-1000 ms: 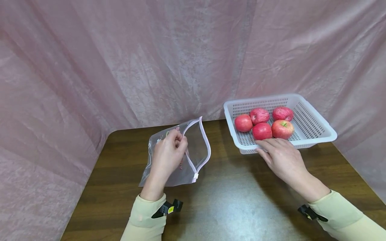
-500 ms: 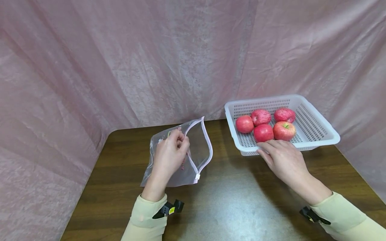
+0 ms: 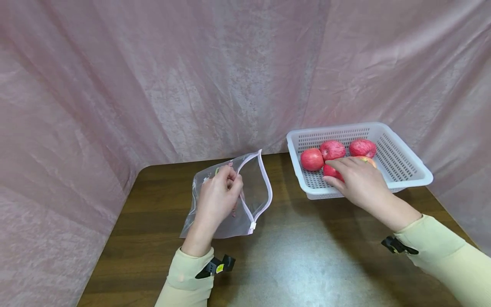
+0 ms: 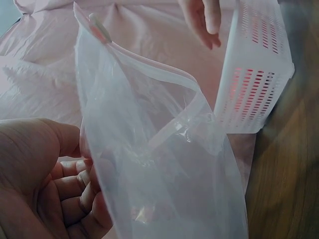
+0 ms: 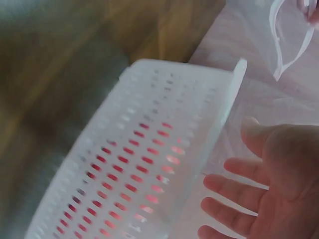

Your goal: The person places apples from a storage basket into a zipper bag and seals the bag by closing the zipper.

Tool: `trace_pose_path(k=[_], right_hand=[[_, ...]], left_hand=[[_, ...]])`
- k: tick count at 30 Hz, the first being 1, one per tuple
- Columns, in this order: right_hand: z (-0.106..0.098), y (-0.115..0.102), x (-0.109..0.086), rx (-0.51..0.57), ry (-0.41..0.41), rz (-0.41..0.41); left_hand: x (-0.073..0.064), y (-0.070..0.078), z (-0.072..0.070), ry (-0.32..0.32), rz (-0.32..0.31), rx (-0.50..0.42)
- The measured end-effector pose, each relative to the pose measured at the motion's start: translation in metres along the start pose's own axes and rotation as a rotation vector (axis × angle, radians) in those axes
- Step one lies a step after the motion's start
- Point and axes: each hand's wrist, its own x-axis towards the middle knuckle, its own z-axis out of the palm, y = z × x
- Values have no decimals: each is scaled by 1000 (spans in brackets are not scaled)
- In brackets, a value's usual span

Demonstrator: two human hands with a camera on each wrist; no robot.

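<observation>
My left hand (image 3: 216,194) pinches the edge of a clear zip bag (image 3: 249,187), whose mouth gapes toward the right. In the left wrist view, thumb and fingers grip the film of the bag (image 4: 164,189). My right hand (image 3: 360,181) is above the near rim of a white slotted basket (image 3: 412,175), fingers apart and nothing held, as the right wrist view shows. Inside are several red apples: one at the left (image 3: 311,159), two behind it, and a front pair partly hidden by the right hand. Whether the fingertips touch an apple I cannot tell.
Both bag and basket lie on a dark wooden table (image 3: 284,251), the basket at the back right. A pink curtain (image 3: 230,85) hangs behind the table. The bag's white slider (image 3: 252,226) sits at its near right corner.
My right hand has gone from the basket's near rim up and over it, now covering part of the front apples. The left hand keeps its grip on the bag.
</observation>
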Motion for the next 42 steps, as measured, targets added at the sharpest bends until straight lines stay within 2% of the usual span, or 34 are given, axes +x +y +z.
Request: trace_pose_path(k=[4,8,14,21,32,42], right_hand=[[-4,6,15,-18,-110,15],[-4,10,30,-8,-207,-13],[3,18,48,-24,-308,-53],[8,24,66,-1,-434,-23],[19,24,83,-23,-495,-21],[24,24,103,-64,-605,2]], left_hand=[[0,0,0,2,5,-6],[0,0,0,-3,5,-7],[1,0,0,-7,7,0],[2,-1,0,-7,7,7],[2,-1,0,-10,2,13],[1,1,0,-18,-16,7]])
